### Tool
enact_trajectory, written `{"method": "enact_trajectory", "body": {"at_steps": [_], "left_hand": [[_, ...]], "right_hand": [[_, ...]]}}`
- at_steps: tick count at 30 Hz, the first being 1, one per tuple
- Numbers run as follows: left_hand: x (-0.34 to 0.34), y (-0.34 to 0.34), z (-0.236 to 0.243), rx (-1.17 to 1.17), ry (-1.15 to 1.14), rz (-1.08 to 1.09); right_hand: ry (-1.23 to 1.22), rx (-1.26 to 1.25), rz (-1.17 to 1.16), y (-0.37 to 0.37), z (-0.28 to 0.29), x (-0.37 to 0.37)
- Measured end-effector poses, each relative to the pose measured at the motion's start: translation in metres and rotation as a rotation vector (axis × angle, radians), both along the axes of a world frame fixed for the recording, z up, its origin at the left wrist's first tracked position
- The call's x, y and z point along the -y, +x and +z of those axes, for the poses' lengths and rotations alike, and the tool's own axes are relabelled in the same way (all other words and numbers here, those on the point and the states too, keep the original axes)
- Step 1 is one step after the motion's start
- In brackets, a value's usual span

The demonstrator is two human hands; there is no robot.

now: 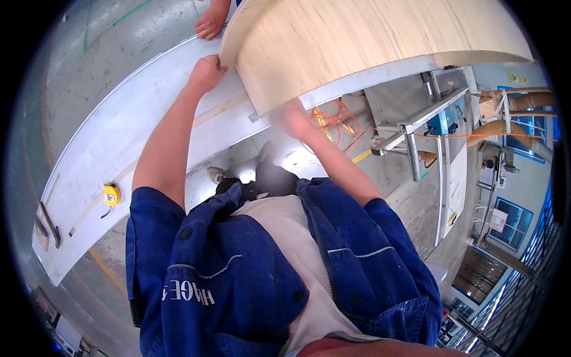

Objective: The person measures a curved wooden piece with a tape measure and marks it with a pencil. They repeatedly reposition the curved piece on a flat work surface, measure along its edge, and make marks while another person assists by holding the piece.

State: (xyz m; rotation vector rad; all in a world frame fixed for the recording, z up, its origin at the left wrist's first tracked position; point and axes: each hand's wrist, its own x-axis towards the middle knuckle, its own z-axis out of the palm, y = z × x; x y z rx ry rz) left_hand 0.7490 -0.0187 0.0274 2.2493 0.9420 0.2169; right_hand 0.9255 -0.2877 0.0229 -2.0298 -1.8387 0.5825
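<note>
A large pale plywood panel (333, 44) with a curved outline rests over a long white worktable (148, 119) in front of me. My left hand (207, 72) is closed at the panel's left edge, its fingertips hidden against the wood. At the near corner of the panel is my right hand (292, 119), blurred, with its fingers out of sight by the edge. Across the table, a co-worker's hand (209, 24) is curled at the table's far rim, close to the panel.
A yellow tape measure (111, 194) and dark slim tools (50, 225) lie at the table's left end. Orange cable (340, 122) is looped on the floor. To the right stand a metal-framed machine (410, 140) and a ribbed hose (505, 132).
</note>
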Motion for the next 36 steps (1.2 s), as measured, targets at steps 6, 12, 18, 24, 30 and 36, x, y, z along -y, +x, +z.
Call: {"method": "enact_trajectory", "body": {"at_steps": [6,12,18,24,30,36], "left_hand": [[-0.003,-0.001,0.001,-0.022,-0.004,-0.036],[-0.009,0.005,-0.001,0.013,-0.005,-0.052],[-0.005,0.0,0.0,-0.045,0.009,0.003],[0.001,0.015,0.007,-0.039,0.022,0.004],[-0.005,0.005,0.007,-0.012,-0.016,-0.004],[-0.004,0.011,0.003,0.069,-0.057,-0.046]], "right_hand": [[-0.05,-0.448,-0.258,-0.058,0.07,-0.006],[-0.077,-0.33,-0.291,-0.051,0.029,-0.012],[0.115,-0.325,-0.257,-0.053,0.025,-0.013],[0.03,-0.38,-0.281,-0.045,0.022,-0.004],[0.215,-0.57,-0.313,-0.046,0.068,-0.01],[0.253,-0.599,-0.282,-0.044,0.061,-0.011]]}}
